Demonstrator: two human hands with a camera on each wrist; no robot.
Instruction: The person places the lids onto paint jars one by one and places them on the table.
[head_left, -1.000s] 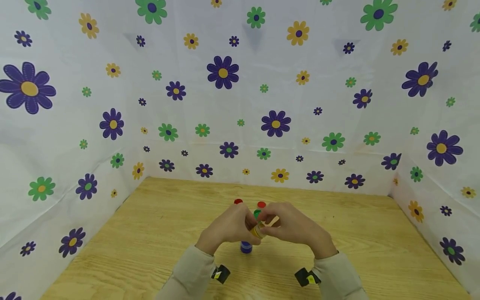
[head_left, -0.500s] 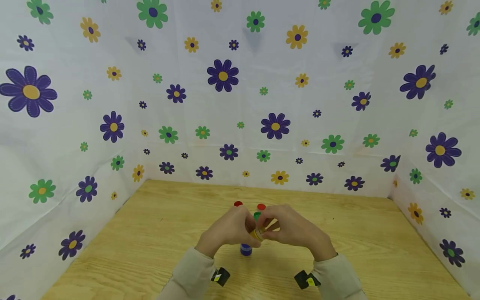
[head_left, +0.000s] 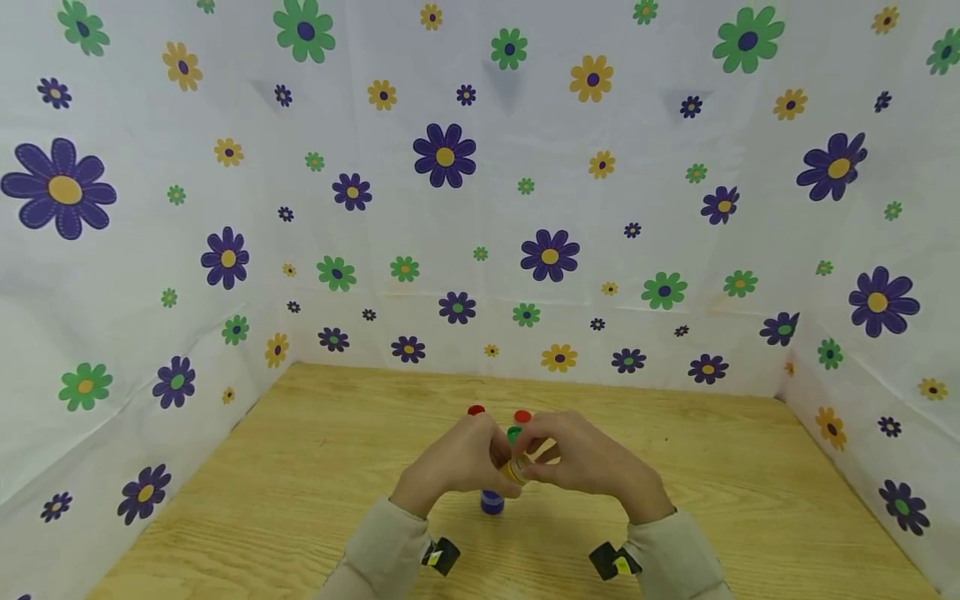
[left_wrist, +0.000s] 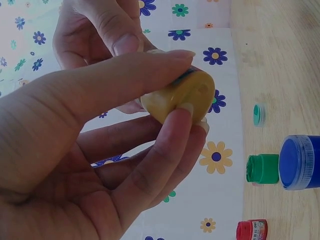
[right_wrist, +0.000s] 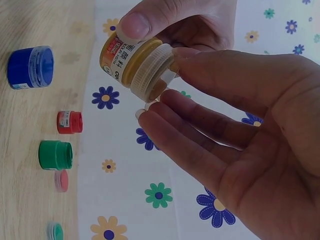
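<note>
A small paint jar [right_wrist: 131, 61] with yellow paint lies tilted between both hands, above the table. My left hand [head_left: 463, 457] grips the yellow body, thumb on one side and fingers on the other. My right hand [head_left: 592, 460] pinches the clear screw lid [right_wrist: 152, 72] between thumb and fingertips. In the left wrist view, the jar's yellow base [left_wrist: 200, 92] faces the camera, while the right hand partly hides behind the left thumb.
A blue paint jar [right_wrist: 31, 67] stands with its lid on, nearest me. Beyond it are an uncapped red jar [right_wrist: 70, 122] and an uncapped green jar [right_wrist: 55, 155]. A red lid [right_wrist: 61, 181] and a green lid [right_wrist: 55, 231] lie on the wooden table [head_left: 337, 467]. Flowered cloth surrounds it.
The right fingers have shifted slightly around the lid, and the jar has turned a little. Both hands stay in the same place, and the head view has tilted slightly upward.
</note>
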